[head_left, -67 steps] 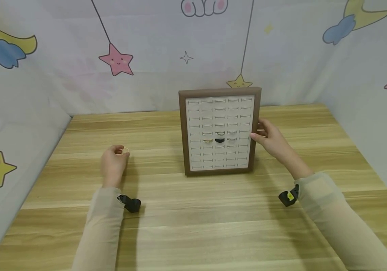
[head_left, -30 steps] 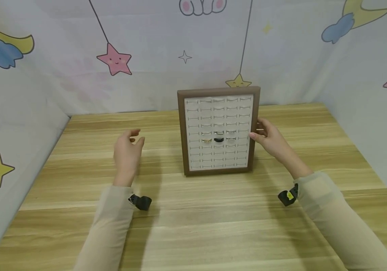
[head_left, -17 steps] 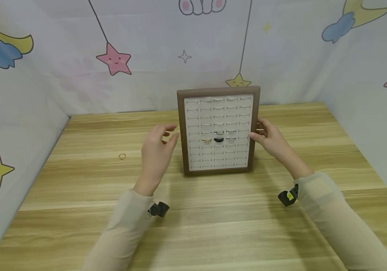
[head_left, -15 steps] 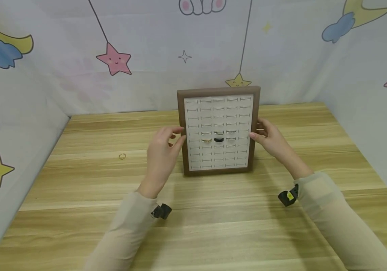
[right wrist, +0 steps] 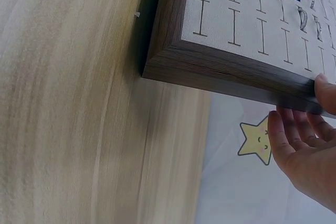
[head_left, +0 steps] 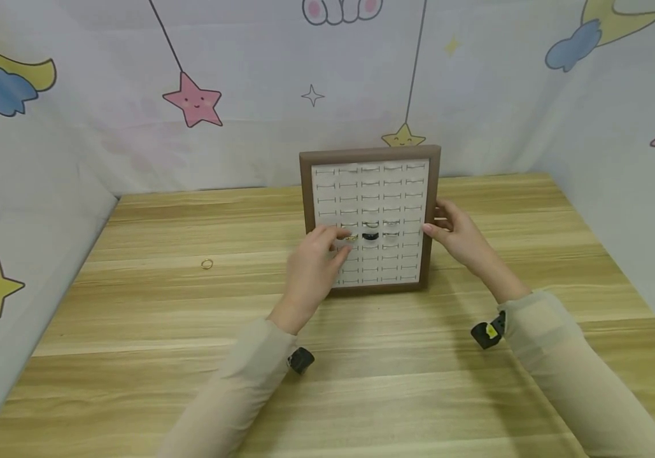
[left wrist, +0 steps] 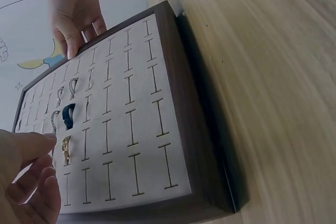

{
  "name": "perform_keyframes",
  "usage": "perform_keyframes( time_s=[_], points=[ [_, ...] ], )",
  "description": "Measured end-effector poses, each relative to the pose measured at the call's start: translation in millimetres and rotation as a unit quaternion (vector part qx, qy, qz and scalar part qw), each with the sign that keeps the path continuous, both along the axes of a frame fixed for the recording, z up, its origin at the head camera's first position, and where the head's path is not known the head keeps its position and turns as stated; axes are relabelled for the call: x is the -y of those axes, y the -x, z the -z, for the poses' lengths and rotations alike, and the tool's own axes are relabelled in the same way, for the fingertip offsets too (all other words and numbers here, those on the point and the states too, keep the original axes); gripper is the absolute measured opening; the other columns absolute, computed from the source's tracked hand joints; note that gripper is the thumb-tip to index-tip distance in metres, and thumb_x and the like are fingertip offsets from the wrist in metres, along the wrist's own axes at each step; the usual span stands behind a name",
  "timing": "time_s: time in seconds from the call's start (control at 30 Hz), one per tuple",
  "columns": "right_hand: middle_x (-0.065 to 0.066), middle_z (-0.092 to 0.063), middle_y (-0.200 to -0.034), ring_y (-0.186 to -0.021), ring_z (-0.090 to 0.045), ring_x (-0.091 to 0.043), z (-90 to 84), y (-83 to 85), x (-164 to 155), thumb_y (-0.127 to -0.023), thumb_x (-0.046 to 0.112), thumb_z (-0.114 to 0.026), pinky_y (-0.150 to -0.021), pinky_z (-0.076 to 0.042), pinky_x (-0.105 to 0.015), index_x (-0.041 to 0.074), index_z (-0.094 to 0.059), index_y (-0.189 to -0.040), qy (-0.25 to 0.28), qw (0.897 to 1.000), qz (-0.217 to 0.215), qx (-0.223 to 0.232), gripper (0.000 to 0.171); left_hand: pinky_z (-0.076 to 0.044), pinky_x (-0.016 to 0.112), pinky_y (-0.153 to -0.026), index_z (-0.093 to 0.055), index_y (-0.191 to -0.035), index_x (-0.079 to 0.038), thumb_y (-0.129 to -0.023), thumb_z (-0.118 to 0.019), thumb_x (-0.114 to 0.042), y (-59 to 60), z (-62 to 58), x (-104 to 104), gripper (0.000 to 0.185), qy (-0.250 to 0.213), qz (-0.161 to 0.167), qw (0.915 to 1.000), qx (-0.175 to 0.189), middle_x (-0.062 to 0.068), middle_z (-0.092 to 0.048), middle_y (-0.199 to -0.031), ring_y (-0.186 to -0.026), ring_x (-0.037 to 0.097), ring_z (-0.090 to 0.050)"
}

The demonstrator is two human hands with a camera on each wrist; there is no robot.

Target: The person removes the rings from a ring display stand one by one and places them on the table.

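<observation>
Now, starting at the left, the small gold ring [head_left: 207,263] we put down lies alone on the bench [head_left: 132,331], well apart from the rest. Our left hand [head_left: 311,270] has crossed to the ring display tray [head_left: 307,191], its grip loose and holding nothing, fingertips [left wrist: 46,139] just reaching the gold ring in the slot [left wrist: 66,149] beside the black ring [head_left: 370,236], so we judge this one comes out next. Our right hand [head_left: 457,236] steadies the tray's right edge, fingers curled round it.

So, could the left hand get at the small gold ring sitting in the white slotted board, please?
Probably yes: the left hand has its fingertips beside the small gold ring, with nothing between them.
</observation>
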State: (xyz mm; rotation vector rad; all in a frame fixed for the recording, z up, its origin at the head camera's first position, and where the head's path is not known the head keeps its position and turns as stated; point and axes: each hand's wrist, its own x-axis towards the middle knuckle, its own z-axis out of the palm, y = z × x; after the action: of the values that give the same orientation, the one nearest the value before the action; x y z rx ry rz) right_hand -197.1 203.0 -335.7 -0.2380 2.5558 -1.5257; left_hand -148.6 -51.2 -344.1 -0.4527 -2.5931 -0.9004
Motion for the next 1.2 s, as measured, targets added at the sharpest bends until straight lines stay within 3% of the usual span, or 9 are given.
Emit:
perform_keyframes(
  time_s=[0.3, 0.9, 1.2],
  points=[
    [-0.031, -0.036, -0.144, -0.135, -0.037, -0.045, 1.1, 0.5, -1.1, -0.099, 0.010, -0.050, -0.110, -0.034, -0.055, -0.005, -0.021, -0.148, -0.003, 1.000, -0.002, -0.001, 0.059, -0.056, 0.026, -0.069, -0.070, -0.103, -0.011, -0.089, -0.068, -0.017, 7.9, 2.2, -9.6, 0.015, 0.041, -0.015, 0.9990, -0.013, 0.002, -0.069, -0.104, -0.092, 0.015, -0.067],
    [-0.031, -0.038, -0.142, -0.134, -0.039, -0.045, 1.0, 0.8, 0.0, -0.099, 0.008, -0.050, -0.109, -0.035, -0.055, -0.005, -0.024, -0.146, 0.005, 1.000, -0.003, -0.007, 0.056, -0.056, 0.031, -0.064, -0.068, -0.098, -0.013, -0.091, -0.065, -0.019, 8.4, -0.2, -13.2, 0.010, 0.087, -0.038, 0.9955, 0.002, 0.000, -0.066, -0.103, -0.090, 0.018, -0.064],
    [-0.030, -0.037, -0.144, -0.134, -0.039, -0.045, 1.9, -0.6, -1.5, -0.099, 0.010, -0.050, -0.109, -0.035, -0.056, -0.005, -0.024, -0.147, 0.005, 1.000, -0.002, -0.006, 0.056, -0.054, 0.030, -0.062, -0.067, -0.096, -0.012, -0.092, -0.062, -0.022, 10.9, -0.9, -11.7, 0.011, 0.090, -0.027, 0.9954, 0.018, 0.000, -0.064, -0.103, -0.089, 0.018, -0.062]
  ],
)
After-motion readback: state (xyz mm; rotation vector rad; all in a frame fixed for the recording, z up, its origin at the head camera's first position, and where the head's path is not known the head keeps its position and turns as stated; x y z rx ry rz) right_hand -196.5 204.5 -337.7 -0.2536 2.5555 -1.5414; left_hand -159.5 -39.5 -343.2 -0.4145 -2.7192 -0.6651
